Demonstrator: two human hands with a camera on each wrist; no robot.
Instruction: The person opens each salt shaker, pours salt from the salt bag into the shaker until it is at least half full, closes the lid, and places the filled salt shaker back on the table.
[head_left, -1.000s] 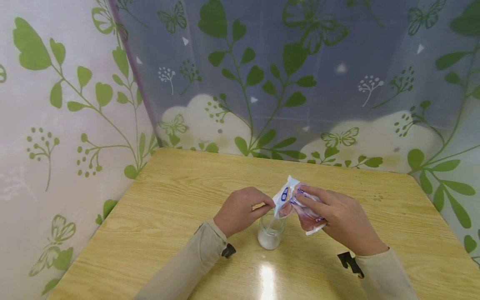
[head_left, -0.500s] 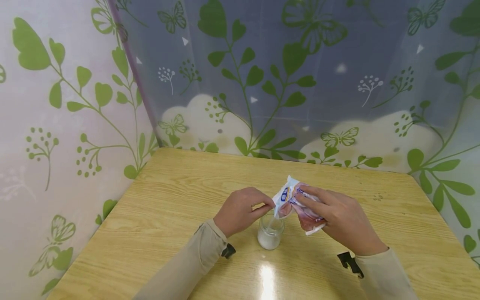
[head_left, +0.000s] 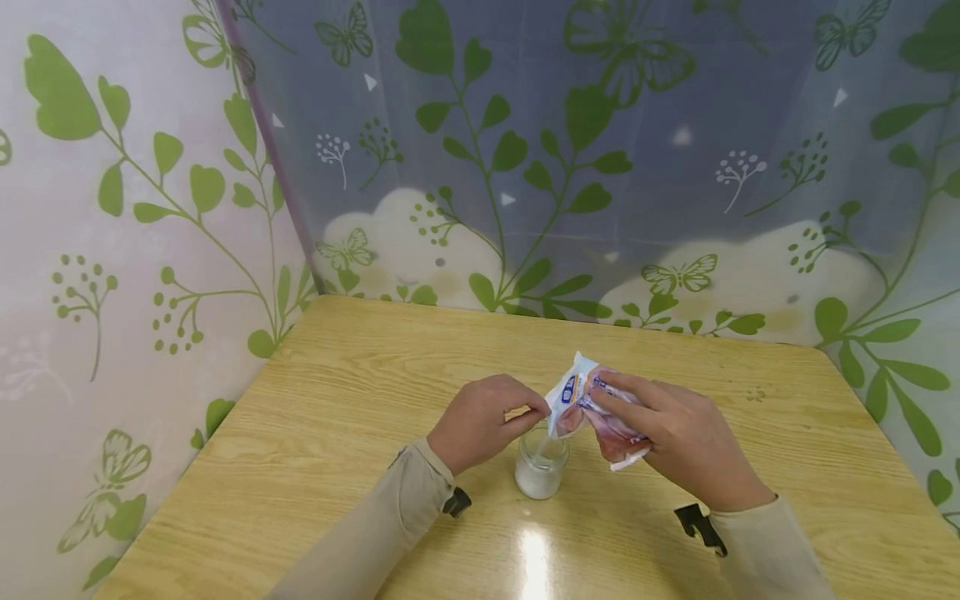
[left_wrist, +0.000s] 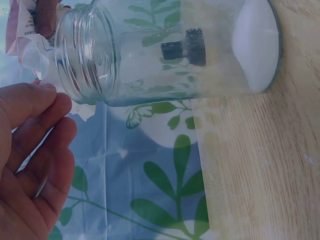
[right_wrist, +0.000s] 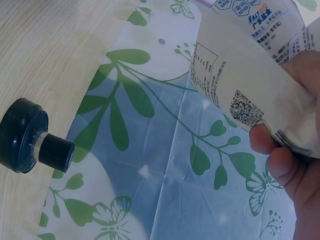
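Observation:
In the head view my right hand point(head_left: 693, 442) grips a crumpled salt bag point(head_left: 567, 392), white, blue and pink, tilted down to the left. In the right wrist view my fingers and thumb hold the printed white back of the salt bag point(right_wrist: 235, 70). My left hand point(head_left: 483, 421) pinches the bag's lower corner just above a glass jar point(head_left: 542, 479) standing on the table. Seen from the left wrist, the jar's threaded mouth is beside the bag's ragged edge. White salt point(left_wrist: 257, 47) lies heaped in the jar's bottom. A pale streak shows inside the jar; whether salt is flowing I cannot tell.
A black piece with a round base and narrower stem point(right_wrist: 30, 137) stands on the wood-grain table point(head_left: 360, 358); the head view does not show it. Patterned cloth point(head_left: 465, 183) closes in the table's back and sides.

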